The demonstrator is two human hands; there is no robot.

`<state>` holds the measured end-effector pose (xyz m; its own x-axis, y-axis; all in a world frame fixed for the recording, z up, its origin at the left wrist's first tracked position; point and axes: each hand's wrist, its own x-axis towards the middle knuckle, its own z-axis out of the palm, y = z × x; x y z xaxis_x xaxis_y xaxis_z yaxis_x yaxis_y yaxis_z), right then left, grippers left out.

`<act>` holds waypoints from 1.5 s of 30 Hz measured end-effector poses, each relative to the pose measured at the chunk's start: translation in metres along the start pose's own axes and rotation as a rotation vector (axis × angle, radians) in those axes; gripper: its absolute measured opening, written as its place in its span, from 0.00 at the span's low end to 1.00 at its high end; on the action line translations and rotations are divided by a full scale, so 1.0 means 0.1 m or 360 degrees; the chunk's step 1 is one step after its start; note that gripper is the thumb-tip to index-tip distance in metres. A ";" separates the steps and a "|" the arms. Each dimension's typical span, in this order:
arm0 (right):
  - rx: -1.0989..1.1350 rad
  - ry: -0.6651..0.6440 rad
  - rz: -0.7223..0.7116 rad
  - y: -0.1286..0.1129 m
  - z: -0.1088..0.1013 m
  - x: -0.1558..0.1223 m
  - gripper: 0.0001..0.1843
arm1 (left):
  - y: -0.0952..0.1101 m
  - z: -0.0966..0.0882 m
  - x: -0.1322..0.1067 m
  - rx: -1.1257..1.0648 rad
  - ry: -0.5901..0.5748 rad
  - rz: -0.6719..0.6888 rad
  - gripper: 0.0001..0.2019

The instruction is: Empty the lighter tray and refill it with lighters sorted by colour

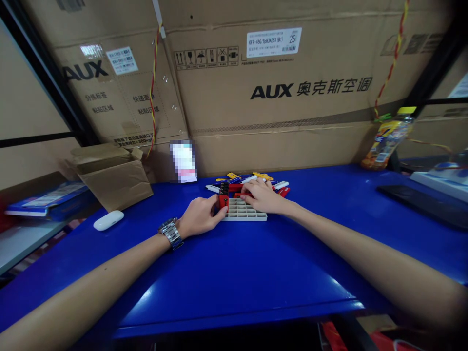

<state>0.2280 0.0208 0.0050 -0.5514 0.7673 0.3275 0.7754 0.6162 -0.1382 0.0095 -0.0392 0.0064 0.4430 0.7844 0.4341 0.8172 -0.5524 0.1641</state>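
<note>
On the blue table is a whitish grid tray (245, 214) with many small square compartments. Red utility knives with dark ends (224, 195) stand upright in its left column. My left hand (201, 214) grips the tray's left side, thumb at the front near these knives. Above the tray's back right part, my right hand (263, 196) has its fingers closed on a red utility knife (237, 187), partly hidden by the fingers. Behind the tray lies a loose heap of what look like utility knives (281, 185) in white, yellow, blue and red.
A lit phone (184, 162) leans on the large cardboard box (219, 107) at the back. To the left are an open small carton (117, 180) and a white earbud case (108, 220). A drink bottle (389, 139) and a black flat object (424, 204) are at right.
</note>
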 end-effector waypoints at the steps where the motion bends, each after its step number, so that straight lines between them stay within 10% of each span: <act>1: 0.0027 0.0045 -0.0028 -0.01 0.00 0.00 0.10 | 0.00 0.00 0.00 0.0001 -0.0001 0.0000 0.13; 9: 0.0944 0.0550 0.0128 -0.03 -0.03 0.04 0.11 | -0.01 0.03 0.01 0.0028 -0.0017 -0.0024 0.13; 23: 0.2329 0.0303 0.0562 -0.22 -0.12 0.04 0.08 | -0.05 0.08 0.04 0.0110 0.0002 -0.0163 0.12; 28: 0.2475 0.0124 0.0801 -0.24 -0.18 0.01 0.26 | -0.03 0.06 0.03 0.0122 -0.0008 -0.0156 0.12; 45: 0.2448 0.0196 0.0968 -0.31 -0.21 0.02 0.22 | -0.02 0.05 0.04 0.0112 -0.0037 -0.0199 0.12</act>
<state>0.2091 -0.0011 0.0294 -0.2172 0.9743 -0.0596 -0.1965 -0.1035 -0.9750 0.0116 -0.0331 0.0030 0.3442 0.8525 0.3935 0.8900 -0.4297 0.1524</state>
